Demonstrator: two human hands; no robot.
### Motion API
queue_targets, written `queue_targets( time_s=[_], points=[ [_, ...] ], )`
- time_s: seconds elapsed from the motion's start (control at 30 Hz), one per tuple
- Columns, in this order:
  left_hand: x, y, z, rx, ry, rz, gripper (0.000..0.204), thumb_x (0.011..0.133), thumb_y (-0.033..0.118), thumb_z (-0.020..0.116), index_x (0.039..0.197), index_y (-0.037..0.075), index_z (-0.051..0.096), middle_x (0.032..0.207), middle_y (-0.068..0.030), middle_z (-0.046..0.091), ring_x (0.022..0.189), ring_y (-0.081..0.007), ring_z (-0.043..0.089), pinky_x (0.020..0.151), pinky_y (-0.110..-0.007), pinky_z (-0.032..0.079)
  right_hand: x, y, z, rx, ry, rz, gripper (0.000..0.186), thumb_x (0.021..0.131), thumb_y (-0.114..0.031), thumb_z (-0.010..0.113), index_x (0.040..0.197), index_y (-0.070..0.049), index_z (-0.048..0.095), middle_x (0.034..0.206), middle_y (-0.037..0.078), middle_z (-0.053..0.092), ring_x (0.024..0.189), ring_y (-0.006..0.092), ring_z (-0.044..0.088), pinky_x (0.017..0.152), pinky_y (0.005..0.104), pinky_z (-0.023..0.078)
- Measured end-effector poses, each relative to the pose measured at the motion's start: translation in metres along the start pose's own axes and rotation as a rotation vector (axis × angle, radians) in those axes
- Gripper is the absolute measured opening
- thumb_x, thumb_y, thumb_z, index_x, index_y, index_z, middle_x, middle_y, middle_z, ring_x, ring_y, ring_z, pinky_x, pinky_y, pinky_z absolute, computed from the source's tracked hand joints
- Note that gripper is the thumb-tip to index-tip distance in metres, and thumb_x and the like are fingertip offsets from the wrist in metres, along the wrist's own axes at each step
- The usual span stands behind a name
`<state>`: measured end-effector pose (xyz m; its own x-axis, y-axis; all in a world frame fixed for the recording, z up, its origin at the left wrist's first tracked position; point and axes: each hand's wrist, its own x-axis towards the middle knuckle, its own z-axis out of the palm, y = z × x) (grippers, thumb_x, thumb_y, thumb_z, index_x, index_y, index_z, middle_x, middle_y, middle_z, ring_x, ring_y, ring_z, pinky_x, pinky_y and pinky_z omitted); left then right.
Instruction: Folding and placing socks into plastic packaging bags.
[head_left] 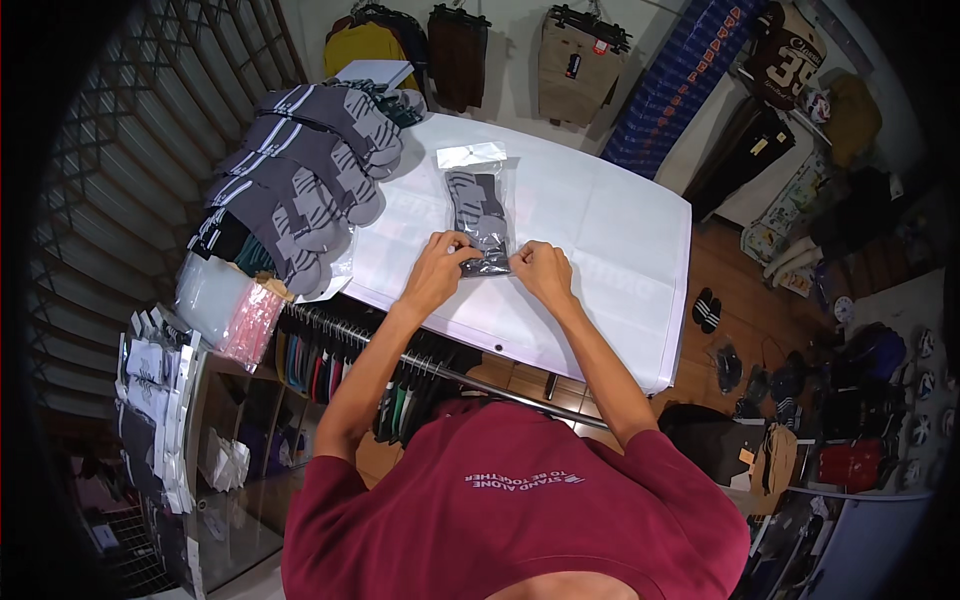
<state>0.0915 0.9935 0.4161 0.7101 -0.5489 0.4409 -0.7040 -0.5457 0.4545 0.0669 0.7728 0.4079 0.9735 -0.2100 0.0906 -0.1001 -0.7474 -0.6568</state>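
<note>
A clear plastic bag [504, 190] with a white header strip lies on the white tabletop [590, 290]. Inside it is a folded pair of grey and black patterned socks [480, 205]. My left hand [437, 270] is closed at the bag's lower left side, with its fingertips pressed onto the plastic. On the opposite side, my right hand [543, 270] is curled in a pinch at the bag's lower right edge. The dark lower end of the socks shows between both hands.
Layered grey patterned socks [310, 190] cover the table's left end. Beside them lie clear plastic bags [215, 295] and a pink plastic pack [252, 325]. A metal clothes rail [460, 376] runs below the near edge. Slippers [707, 311] lie on the wooden floor at right.
</note>
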Motion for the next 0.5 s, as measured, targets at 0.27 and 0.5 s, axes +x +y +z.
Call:
queue_targets(
  time_s=[0.27,0.5],
  points=[
    [-0.005,0.004,-0.012,-0.017,-0.101,0.006,0.033,0.081,0.002,0.066,0.112,0.010,0.075,0.112,-0.0103,0.059,0.108,-0.0314,0.053,0.093,-0.040,0.045,-0.014,-0.003,0.000,-0.059,0.126,-0.187,0.030,0.082,-0.015,0.065,0.111,-0.007,0.065,0.107,0.019,0.067,0.075,0.0374,0.068,0.067,0.0460,0.054],
    [-0.006,-0.004,0.005,-0.028,0.040,-0.013,0.021,0.084,0.015,0.073,0.104,0.010,0.077,0.109,-0.0062,0.062,0.108,-0.0285,0.053,0.089,-0.041,0.043,-0.036,-0.015,-0.002,-0.073,0.070,-0.473,0.033,0.076,-0.014,0.071,0.110,-0.011,0.071,0.134,0.011,0.055,0.092,0.0272,0.061,0.073,0.0407,0.055]
  ],
)
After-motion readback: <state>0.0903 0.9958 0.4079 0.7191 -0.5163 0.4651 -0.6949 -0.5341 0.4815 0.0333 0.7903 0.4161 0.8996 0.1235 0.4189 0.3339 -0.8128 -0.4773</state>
